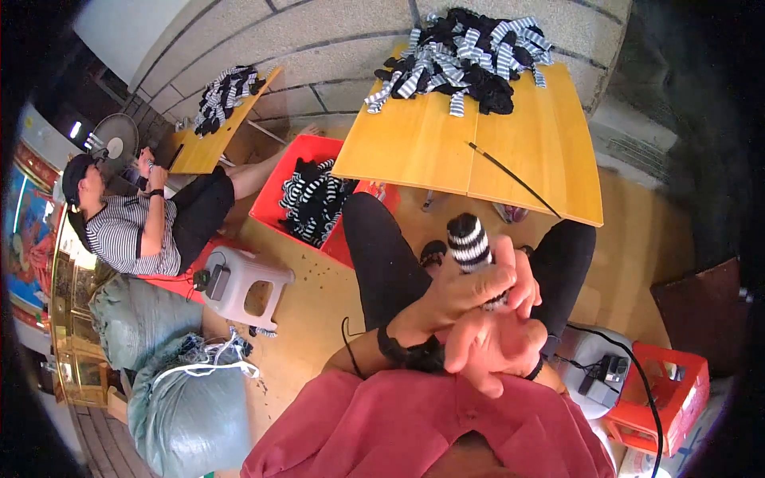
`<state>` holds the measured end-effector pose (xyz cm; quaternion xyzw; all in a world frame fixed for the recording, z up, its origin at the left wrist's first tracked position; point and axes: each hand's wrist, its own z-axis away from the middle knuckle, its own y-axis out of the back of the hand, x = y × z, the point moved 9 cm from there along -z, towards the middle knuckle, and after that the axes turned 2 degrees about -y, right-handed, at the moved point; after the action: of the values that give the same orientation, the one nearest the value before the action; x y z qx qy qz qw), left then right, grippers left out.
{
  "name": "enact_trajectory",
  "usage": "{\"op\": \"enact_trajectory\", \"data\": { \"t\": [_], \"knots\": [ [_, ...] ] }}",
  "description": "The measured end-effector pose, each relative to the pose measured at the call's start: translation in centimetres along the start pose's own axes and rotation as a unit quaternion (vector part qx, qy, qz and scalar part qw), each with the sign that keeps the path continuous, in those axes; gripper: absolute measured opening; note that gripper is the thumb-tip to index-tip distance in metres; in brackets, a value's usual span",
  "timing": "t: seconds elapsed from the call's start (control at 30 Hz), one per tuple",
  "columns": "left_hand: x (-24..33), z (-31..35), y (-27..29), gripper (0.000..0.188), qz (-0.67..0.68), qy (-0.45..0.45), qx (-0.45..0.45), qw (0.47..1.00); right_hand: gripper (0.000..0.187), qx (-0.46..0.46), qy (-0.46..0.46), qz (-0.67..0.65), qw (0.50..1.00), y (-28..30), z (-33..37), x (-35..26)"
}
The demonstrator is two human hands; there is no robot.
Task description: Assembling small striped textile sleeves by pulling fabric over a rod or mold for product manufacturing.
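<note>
Your left hand (458, 298) holds one sock (468, 244), seemingly mid-work; grip of right hand (510, 341) and doneness of twelve-o'clock pile (476, 65) unclear.

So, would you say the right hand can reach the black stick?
Probably yes: the black stick lies uncovered, one end at the near edge of the yellow table, though the right hand is at the striped knit piece.

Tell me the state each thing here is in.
Striped knit tube, gripped in the left hand
Black rod, lying on the yellow table
Knit pile, jumbled, on that table
Red crate, open, holding striped knits
Nearer grey-green sack, bulging
Grey-white stool, upright
Electric fan, spinning or stopped unclear
</note>
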<state>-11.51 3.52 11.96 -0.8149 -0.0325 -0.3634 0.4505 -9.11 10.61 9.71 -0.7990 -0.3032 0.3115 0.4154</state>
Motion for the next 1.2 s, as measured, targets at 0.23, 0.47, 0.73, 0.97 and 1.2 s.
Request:
{"op": "enact_trajectory", "data": {
  "t": [0.23,0.47,0.73,0.97,1.2],
  "knots": [
    [2.9,-0.9,0.9,0.022,0.034,-0.057,-0.007,0.998,0.066,0.154,0.052,0.182,0.97,1.8,-0.4,-2.0],
    [1.6,-0.3,0.2,0.026,-0.005,-0.057,-0.03,0.998,0.061,0.061,-0.038,0.17,0.983,-0.9,-1.0,-0.6],
    [0.6,1.0,1.7,0.025,-0.044,-0.009,0.009,0.999,0.055,0.083,0.045,0.114,0.989,1.5,-0.6,-1.0],
    [2.8,-0.1,2.9,0.032,-0.09,-0.079,0.04,0.992,0.08,0.258,0.003,0.188,0.948,4.7,-0.1,-1.6],
    [3.0,-1.2,6.3,0.039,0.085,-0.043,0.104,0.99,0.064,0.358,0.08,0.174,0.914,5.3,0.7,-2.7]
  ]
}}
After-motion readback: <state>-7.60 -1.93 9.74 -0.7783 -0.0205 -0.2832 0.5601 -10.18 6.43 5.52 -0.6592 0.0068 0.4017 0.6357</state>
